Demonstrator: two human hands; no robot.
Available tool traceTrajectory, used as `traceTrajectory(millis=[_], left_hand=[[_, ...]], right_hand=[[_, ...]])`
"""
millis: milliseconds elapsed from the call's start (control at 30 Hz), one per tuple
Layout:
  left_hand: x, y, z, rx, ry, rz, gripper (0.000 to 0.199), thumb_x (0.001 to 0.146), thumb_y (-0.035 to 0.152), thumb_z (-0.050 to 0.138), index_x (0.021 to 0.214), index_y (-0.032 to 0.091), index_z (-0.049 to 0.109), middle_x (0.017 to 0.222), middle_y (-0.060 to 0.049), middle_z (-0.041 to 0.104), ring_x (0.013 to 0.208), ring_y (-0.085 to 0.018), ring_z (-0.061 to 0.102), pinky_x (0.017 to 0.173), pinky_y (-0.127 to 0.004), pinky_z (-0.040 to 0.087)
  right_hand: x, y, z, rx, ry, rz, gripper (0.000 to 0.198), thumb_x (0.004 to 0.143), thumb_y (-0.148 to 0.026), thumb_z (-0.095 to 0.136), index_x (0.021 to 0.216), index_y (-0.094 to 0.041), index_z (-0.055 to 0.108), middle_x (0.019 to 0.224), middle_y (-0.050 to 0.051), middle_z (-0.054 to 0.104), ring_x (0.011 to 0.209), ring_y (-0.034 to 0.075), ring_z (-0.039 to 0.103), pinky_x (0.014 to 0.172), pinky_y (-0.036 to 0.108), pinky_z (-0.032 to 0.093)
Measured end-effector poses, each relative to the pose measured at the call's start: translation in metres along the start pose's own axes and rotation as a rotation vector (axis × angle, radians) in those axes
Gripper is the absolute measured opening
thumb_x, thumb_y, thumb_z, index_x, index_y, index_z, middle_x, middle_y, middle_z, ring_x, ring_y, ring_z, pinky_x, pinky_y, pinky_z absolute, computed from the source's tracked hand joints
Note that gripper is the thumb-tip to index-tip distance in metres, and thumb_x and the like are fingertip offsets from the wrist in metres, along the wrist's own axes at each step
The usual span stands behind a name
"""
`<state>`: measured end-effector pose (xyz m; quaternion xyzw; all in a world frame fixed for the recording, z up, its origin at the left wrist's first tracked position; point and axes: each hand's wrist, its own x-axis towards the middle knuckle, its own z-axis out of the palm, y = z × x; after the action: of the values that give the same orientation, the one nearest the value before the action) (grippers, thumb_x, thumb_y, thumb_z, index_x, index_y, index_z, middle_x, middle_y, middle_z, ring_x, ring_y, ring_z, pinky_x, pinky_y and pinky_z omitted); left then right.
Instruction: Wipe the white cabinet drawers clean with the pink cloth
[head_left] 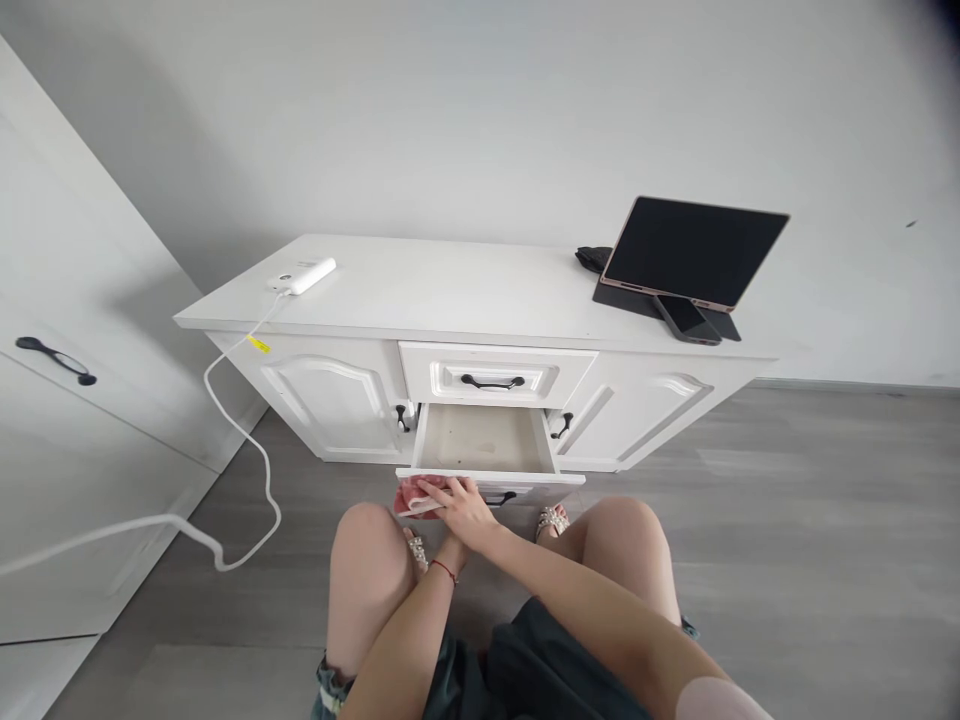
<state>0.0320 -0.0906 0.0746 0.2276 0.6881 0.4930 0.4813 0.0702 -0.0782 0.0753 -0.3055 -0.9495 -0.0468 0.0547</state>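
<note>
A pink-red cloth (421, 494) with a pale stripe lies against the left end of the pulled-out drawer's front (525, 479). My right hand (466, 512) is on the cloth, its fingers reaching left across the fabric and gripping it near the drawer's top edge. Beneath it is my left hand (453, 550), mostly covered by the right one; a red string circles that wrist, and its fingers are hidden. Inside, the drawer (480, 440) shows a bare, pale bottom with a few small marks. A black handle (500, 498) on its front is partly visible beside my right hand.
The white cabinet (450, 285) carries a tablet (694, 250) on a stand, a phone (686, 320), a black item (594, 259) and a white power strip (304, 276). Its cord (266, 470) hangs down leftward. A shut drawer (495, 372) sits above. My knees flank the open drawer.
</note>
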Motion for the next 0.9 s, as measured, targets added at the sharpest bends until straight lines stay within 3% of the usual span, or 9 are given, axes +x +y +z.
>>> traceTrajectory(millis=[100,233,367,533,633,767,900], left_hand=[[0.005,-0.015,0.01,-0.093,-0.065,-0.055,0.01,0.078,0.016,0.061,0.084,0.021,0.068,0.117,-0.017,0.063,0.128,-0.04,0.05,0.096,-0.058,0.045],[0.011,-0.041,0.001,-0.24,-0.172,-0.154,0.021,0.072,0.007,0.061,0.089,0.018,0.065,0.102,-0.012,0.07,0.105,-0.03,0.066,0.088,-0.046,0.052],[0.018,-0.055,-0.007,-0.432,-0.24,-0.251,0.029,0.063,0.008,0.067,0.09,0.02,0.063,0.091,-0.005,0.072,0.094,-0.021,0.068,0.085,-0.033,0.053],[0.024,-0.056,-0.005,-0.467,-0.249,-0.304,0.033,0.055,0.007,0.072,0.082,0.022,0.061,0.084,-0.001,0.07,0.089,-0.018,0.068,0.082,-0.028,0.05],[0.028,-0.057,-0.006,-0.477,-0.26,-0.322,0.027,0.059,0.009,0.073,0.077,0.022,0.057,0.078,0.001,0.068,0.084,-0.017,0.068,0.082,-0.028,0.049],[0.034,-0.06,-0.008,-0.483,-0.253,-0.352,0.026,0.063,0.01,0.075,0.07,0.022,0.053,0.066,0.004,0.063,0.072,-0.015,0.067,0.081,-0.029,0.049],[0.038,-0.062,-0.008,-0.511,-0.244,-0.358,0.023,0.067,0.013,0.077,0.074,0.022,0.056,0.07,0.003,0.067,0.064,-0.012,0.066,0.075,-0.026,0.05]], right_hand=[[-0.019,0.018,0.008,-0.015,-0.003,0.003,0.029,0.094,-0.025,0.052,0.116,-0.027,0.071,0.156,-0.001,0.039,0.117,0.029,0.046,0.091,0.047,0.044],[-0.048,0.039,0.015,-0.021,-0.038,0.094,0.027,0.092,-0.021,0.054,0.111,-0.022,0.073,0.147,0.007,0.05,0.118,0.03,0.047,0.094,0.048,0.044],[-0.075,0.055,0.014,-0.01,-0.067,0.188,0.03,0.093,-0.019,0.049,0.112,-0.021,0.073,0.145,0.008,0.052,0.12,0.031,0.047,0.098,0.051,0.041],[-0.1,0.066,0.017,0.01,-0.068,0.334,0.03,0.092,-0.018,0.049,0.109,-0.024,0.074,0.143,0.008,0.054,0.121,0.032,0.046,0.1,0.049,0.038],[-0.112,0.072,0.024,-0.005,0.013,0.399,0.03,0.091,-0.02,0.052,0.111,-0.026,0.073,0.139,0.007,0.057,0.12,0.031,0.046,0.099,0.046,0.037],[-0.134,0.085,0.03,-0.067,0.225,0.458,0.029,0.087,-0.016,0.055,0.106,-0.027,0.074,0.125,0.008,0.064,0.113,0.029,0.048,0.098,0.044,0.034],[-0.157,0.094,0.038,-0.032,0.381,0.593,0.029,0.085,-0.012,0.053,0.095,-0.027,0.075,0.117,0.008,0.064,0.108,0.027,0.049,0.097,0.044,0.033]])
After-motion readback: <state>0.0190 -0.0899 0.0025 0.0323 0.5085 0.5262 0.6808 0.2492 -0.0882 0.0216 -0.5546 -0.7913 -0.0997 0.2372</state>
